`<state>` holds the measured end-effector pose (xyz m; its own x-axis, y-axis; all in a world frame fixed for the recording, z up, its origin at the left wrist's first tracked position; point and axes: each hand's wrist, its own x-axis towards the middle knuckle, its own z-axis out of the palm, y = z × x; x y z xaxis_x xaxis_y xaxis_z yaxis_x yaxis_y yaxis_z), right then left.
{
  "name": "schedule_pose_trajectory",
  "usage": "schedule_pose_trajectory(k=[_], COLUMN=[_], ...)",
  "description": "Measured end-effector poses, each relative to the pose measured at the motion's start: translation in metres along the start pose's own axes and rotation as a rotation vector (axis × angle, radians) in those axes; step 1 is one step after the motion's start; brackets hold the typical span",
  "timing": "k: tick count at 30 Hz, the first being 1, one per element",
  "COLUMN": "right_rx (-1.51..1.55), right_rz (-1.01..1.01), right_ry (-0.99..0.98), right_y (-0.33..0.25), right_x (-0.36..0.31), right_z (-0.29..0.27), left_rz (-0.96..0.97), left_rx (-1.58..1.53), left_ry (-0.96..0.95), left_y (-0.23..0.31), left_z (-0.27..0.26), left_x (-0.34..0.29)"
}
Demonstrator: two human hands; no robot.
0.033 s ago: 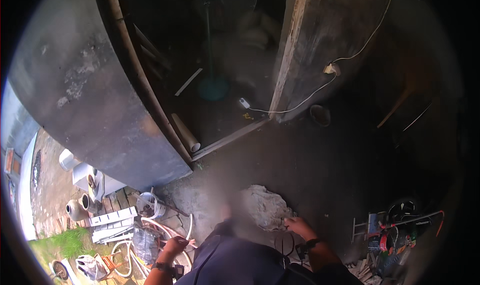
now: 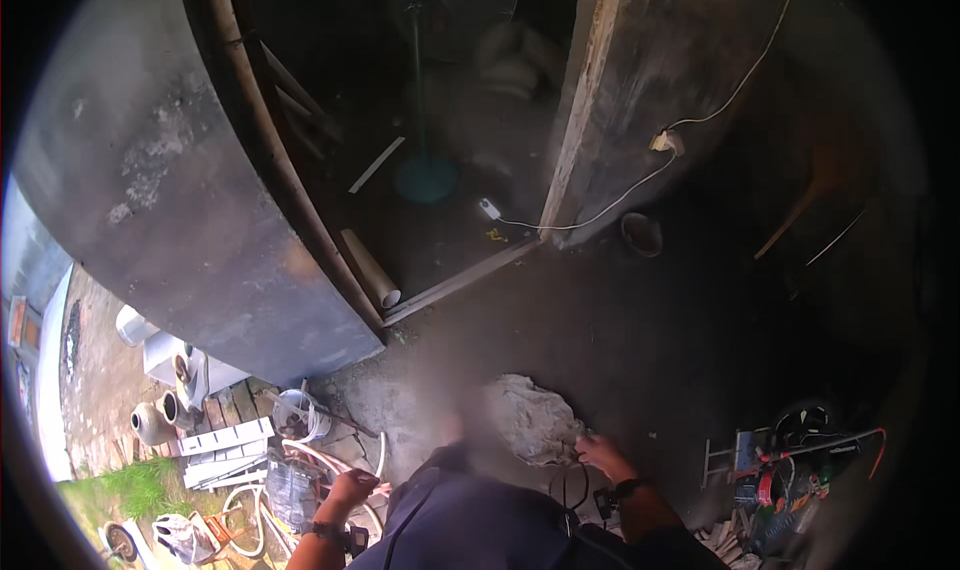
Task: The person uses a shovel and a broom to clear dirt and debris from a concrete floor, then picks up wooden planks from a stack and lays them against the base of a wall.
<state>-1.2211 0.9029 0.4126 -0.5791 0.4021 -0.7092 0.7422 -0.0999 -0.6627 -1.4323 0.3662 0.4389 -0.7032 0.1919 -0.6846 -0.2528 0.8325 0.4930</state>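
Observation:
A crumpled, dirty off-white cloth (image 2: 535, 420) shows in front of me, over the dark floor. At its lower right edge is my right hand (image 2: 603, 456), its fingers bent and closed on the cloth. I cannot tell whether the cloth rests on the floor. My left hand (image 2: 352, 491) is to the left of my body, above pale hoses, with its fingers curled together. What it holds, if anything, is too small to make out. Both wrists carry dark bands, and dark loops (image 2: 570, 485) hang beside my right hand.
A doorway with a wooden sill (image 2: 460, 282) lies ahead, with a tube (image 2: 370, 270) and a stand fan (image 2: 425, 180) inside. A white cord (image 2: 620, 195) runs by the post. Tools (image 2: 785, 475) lie right; a bucket (image 2: 302, 415), white slats (image 2: 228, 437) and pots (image 2: 152, 422) stand left.
My right hand and the edge of the cloth have shifted very slightly to the right. Otherwise the scene looks the same.

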Motion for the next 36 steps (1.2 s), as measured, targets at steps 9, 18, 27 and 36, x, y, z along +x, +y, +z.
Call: schedule_pose_trajectory(k=[9,18,27,36], right_rx=[0.23,0.091,0.031,-0.317], right_rz=[0.195,0.2,0.007,-0.178], right_ry=[0.176,0.038,-0.102,-0.244], right_y=[-0.134,-0.333,-0.59,-0.755], right_x=[0.113,0.324,0.483,0.596], right_z=[-0.036,-0.054,-0.06,0.046], left_rz=[0.154,0.129,-0.031,-0.058], left_rx=[0.067,0.02,-0.185,-0.336], left_ry=[0.03,0.093,0.137,0.19], left_y=[0.189,0.323,0.426,0.483], left_z=[-0.138,-0.184,-0.274,-0.372], left_x=[0.16,0.329,0.419,0.562])
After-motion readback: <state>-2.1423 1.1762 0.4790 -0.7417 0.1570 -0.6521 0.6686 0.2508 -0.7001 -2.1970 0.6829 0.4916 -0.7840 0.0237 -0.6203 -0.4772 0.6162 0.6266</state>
